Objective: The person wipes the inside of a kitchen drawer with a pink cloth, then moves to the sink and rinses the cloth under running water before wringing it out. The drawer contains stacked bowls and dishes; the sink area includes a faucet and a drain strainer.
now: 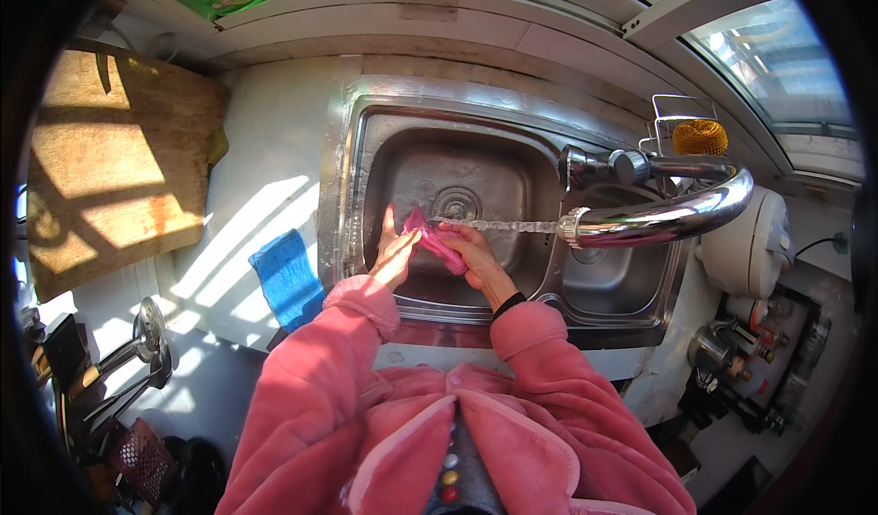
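A wet-looking pink cloth (439,244) is stretched between my two hands over the larger basin of a stainless steel sink (384,151). On its left end, my left hand (396,249) pinches it between thumb and fingers. My right hand (477,256) grips the cloth's other end. Water (511,226) runs from the chrome faucet (651,223), whose curved spout comes in from the right, and reaches the cloth at my right hand. The drain (456,204) lies just beyond the cloth. A blue cloth (288,280) rests on the counter left of the sink.
A wooden cutting board (123,172) is at the left, above a group of kitchen utensils (147,336). Behind the faucet, a wire rack (658,120) stands by a golden scrubber (699,137). A white appliance (744,244) and a tray of jars (782,350) are at the right.
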